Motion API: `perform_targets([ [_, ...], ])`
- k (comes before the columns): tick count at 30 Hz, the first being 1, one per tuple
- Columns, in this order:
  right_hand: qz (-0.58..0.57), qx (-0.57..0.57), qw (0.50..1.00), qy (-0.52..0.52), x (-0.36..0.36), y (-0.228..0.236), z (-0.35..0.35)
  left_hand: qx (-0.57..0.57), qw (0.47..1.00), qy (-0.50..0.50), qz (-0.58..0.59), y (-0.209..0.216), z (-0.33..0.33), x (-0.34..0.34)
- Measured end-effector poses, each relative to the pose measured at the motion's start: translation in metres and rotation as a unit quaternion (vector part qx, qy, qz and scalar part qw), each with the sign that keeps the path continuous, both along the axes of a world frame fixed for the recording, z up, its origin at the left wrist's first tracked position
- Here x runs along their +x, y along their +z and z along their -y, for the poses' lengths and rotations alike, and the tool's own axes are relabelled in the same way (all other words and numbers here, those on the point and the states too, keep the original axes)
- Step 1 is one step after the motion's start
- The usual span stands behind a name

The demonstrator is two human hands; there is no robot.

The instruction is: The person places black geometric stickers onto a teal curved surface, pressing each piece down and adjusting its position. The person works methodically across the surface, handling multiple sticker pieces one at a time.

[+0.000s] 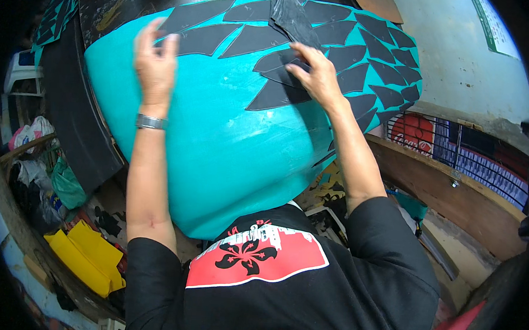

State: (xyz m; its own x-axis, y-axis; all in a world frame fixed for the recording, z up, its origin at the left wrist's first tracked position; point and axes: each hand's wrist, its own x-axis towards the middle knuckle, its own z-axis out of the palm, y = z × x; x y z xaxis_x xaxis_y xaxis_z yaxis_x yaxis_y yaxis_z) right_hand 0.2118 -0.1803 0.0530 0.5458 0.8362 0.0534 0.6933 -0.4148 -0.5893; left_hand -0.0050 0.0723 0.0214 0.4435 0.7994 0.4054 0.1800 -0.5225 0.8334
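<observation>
White stool: at the far left, partly in view [21, 75].
Green bag: among heaped bags on the left [69, 183].
Black strip: a long dark sheet [72, 103], hanging just beside the teal sheet's left edge.
Yellow sheets: folded, lower left [89, 257].
Left hand: blurred [156, 57], over the left end of the black rows; fingers bent, thumb held apart from them, a gap between. Whether the fingertips touch a piece, I cannot tell.
Watch: on the left wrist [152, 122].
Teal sheet: spread wide in front of the person [201, 133], bare at its near left.
Black pieces: flat, pointed shapes [205, 40] in rows over the sheet's far and right parts, narrow teal gaps between many.
Black stack: loose strips [290, 16] lying across the far rows, just beyond the right hand.
Right hand: above the middle pieces [318, 76], thumb and fingertips spread; a small dark piece shows at the thumb, contact unclear.
Wooden board: along the right side [452, 185], below the pale wall [474, 85].
</observation>
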Motion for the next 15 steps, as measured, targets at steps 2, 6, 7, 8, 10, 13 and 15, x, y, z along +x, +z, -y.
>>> perform_targets([
  [2, 0.073, -0.023, 0.997, 0.012, -0.006, -0.005, 0.020, -0.073, 0.986, -0.147, 0.016, 0.003, 0.048, 0.024],
  [6, 0.120, -0.057, 0.991, -0.012, -0.015, -0.015, 0.030, 0.024, 0.957, -0.282, -0.065, -0.009, 0.124, 0.060],
  [7, 0.121, -0.074, 0.990, -0.029, -0.015, -0.018, 0.029, 0.027, 0.952, -0.295, -0.076, -0.013, 0.133, 0.065],
  [8, 0.102, -0.090, 0.990, -0.032, -0.012, -0.019, 0.028, 0.034, 0.954, -0.280, -0.098, -0.017, 0.137, 0.068],
  [10, 0.043, -0.113, 0.990, -0.076, -0.006, -0.021, 0.027, 0.035, 0.951, -0.259, -0.163, -0.023, 0.142, 0.072],
  [13, -0.060, -0.143, 0.982, -0.112, 0.001, -0.022, 0.029, 0.034, 0.952, -0.260, -0.158, -0.024, 0.142, 0.071],
  [15, -0.085, -0.155, 0.978, -0.114, 0.000, -0.017, 0.033, 0.046, 0.937, -0.288, -0.193, -0.022, 0.139, 0.070],
])
